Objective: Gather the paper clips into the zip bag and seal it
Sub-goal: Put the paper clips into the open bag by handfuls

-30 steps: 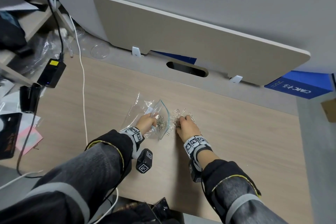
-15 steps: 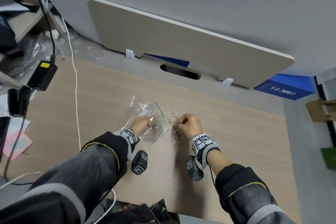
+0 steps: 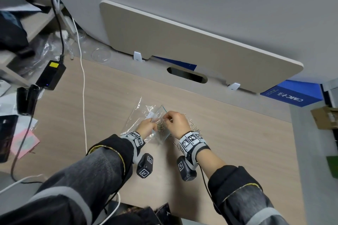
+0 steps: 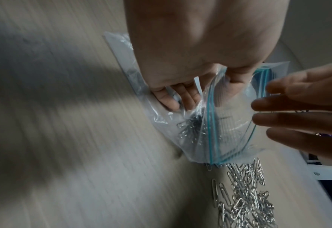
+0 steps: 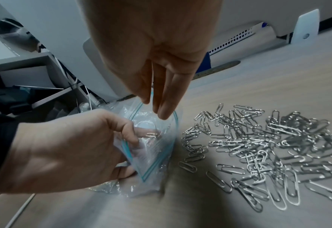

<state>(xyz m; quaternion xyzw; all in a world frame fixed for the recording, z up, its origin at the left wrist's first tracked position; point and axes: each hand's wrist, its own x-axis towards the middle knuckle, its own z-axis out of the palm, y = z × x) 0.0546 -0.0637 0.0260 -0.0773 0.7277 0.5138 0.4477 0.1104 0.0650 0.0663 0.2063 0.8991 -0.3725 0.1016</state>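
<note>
A clear zip bag (image 3: 160, 113) (image 4: 229, 131) (image 5: 155, 148) with a blue zip line lies on the wooden desk. My left hand (image 3: 146, 126) (image 4: 180, 61) (image 5: 73, 146) pinches its near lip and holds the mouth wide. Some paper clips (image 4: 190, 129) lie inside. My right hand (image 3: 175, 122) (image 5: 161, 100) (image 4: 297, 115) hovers at the mouth, fingers straight and pointing down, with nothing visible between them. A loose pile of silver paper clips (image 3: 193, 126) (image 4: 245, 200) (image 5: 268, 146) lies on the desk right of the bag.
Crumpled clear wrap (image 3: 139, 113) lies under and left of the bag. A white cable (image 3: 83, 97) runs down the desk's left side beside a black power adapter (image 3: 50, 75). A beige panel (image 3: 192, 45) stands at the back, with a blue box (image 3: 289, 95) at its right.
My right hand has left the clip pile and moved left over the bag mouth, its fingers now straight. The left hand still holds the bag.
</note>
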